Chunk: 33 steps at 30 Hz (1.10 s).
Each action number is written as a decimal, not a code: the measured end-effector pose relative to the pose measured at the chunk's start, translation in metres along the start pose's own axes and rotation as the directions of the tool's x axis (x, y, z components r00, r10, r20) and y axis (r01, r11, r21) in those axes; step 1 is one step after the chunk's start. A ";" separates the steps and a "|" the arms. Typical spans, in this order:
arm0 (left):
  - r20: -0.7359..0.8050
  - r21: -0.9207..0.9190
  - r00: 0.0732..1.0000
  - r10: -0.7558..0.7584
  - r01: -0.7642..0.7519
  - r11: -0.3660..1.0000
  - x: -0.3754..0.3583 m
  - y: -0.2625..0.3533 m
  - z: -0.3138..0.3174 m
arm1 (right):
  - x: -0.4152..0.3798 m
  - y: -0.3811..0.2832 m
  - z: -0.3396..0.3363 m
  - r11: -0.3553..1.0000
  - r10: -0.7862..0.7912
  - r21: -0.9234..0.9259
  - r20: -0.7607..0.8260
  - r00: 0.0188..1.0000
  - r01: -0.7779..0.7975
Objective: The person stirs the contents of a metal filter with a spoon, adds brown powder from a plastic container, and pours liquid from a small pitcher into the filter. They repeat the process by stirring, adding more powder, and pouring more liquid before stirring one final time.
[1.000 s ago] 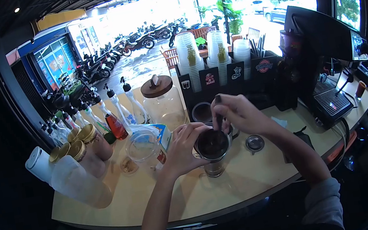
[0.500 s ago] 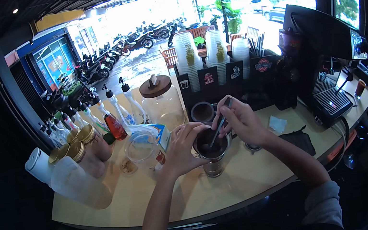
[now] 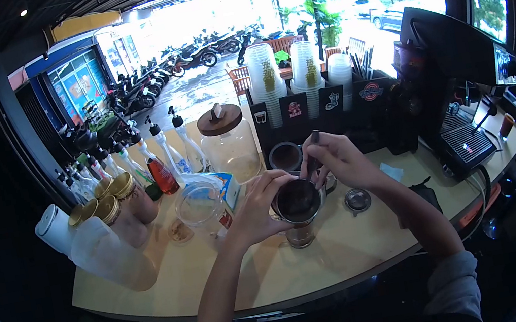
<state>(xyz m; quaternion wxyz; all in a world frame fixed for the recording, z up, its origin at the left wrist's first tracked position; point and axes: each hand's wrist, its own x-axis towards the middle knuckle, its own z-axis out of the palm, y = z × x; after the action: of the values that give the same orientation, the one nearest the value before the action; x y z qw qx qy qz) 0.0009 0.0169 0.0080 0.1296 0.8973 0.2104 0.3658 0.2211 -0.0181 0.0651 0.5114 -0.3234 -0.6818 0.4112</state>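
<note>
The left hand (image 3: 258, 210) curves its fingers and thumb around the side of a round cup (image 3: 299, 200) with dark contents, over the front half of the worktop (image 3: 368, 248), near the middle of its front edge. A clear glass vessel (image 3: 301, 236) stands directly below the cup; whether the 2 touch cannot be told. The right hand (image 3: 336, 158) is closed in a pinch on a dark-handled utensil (image 3: 313, 157), held steeply at the cup's back right rim, its lower end hidden. Just behind the cup is a second round container (image 3: 284, 156), and to its right a small metal lid (image 3: 357, 200) lies on the worktop. Left of the left hand stands a clear plastic container (image 3: 200, 205), with a blue box (image 3: 230, 189) touching or just beside it. A glass jar (image 3: 229, 149) with a wooden lid stands behind these, toward the back edge. Pump bottles (image 3: 161, 176) and gold-lidded jars (image 3: 134, 195) crowd the left edge, and a frosted jug (image 3: 106, 254) stands near the front left corner. Along the back edge, a black holder (image 3: 317, 127) carries stacked clear cups (image 3: 267, 88); a coffee machine (image 3: 462, 134) fills the right end.
</note>
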 end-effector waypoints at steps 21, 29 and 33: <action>-0.081 -0.096 0.996 -0.047 0.039 0.995 -0.006 -0.007 -0.001 | 0.002 0.005 0.005 0.995 -0.062 -0.079 0.006 0.998 0.062; -0.134 -0.095 0.989 -0.068 0.055 0.994 -0.006 -0.008 0.004 | -0.008 0.004 0.006 0.992 -0.113 -0.058 -0.053 0.992 0.110; -0.110 -0.105 0.992 -0.067 0.055 0.993 -0.006 -0.008 0.007 | -0.007 0.006 0.007 0.993 -0.114 -0.040 -0.112 0.987 0.110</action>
<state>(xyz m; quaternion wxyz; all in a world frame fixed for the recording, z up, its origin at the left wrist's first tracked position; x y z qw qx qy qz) -0.0005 0.0202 -0.0034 0.1741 0.8603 0.2258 0.4225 0.2168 -0.0233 0.0556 0.5661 -0.3160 -0.6755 0.3512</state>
